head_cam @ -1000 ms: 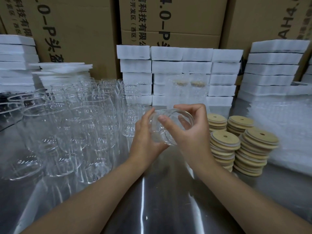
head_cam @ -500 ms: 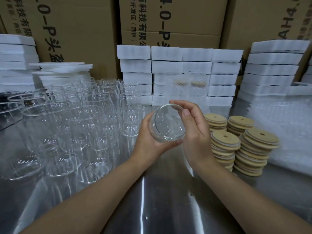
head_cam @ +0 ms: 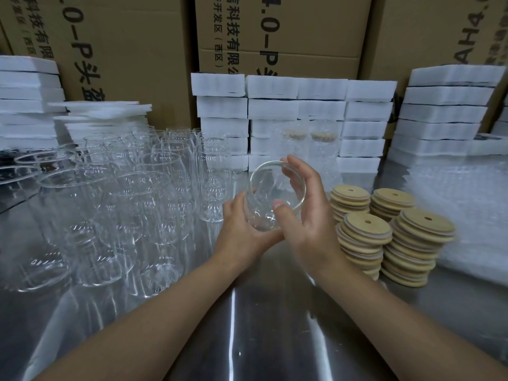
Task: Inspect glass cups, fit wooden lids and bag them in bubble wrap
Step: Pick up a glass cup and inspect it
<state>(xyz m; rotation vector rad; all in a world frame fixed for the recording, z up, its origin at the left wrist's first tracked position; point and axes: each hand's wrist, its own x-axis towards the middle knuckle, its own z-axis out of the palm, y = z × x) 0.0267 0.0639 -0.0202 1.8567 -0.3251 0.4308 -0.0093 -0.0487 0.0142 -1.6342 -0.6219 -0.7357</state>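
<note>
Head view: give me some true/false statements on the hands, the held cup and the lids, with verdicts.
1. The left hand and right hand both hold one glass cup. True.
2. That cup already carries a wooden lid. False: its mouth is open, with no lid on it.
3. The wooden lids stand in stacks to the right of the hands. True.
4. The empty cups stand to the right of the lid stacks. False: they crowd the left side of the table.
</note>
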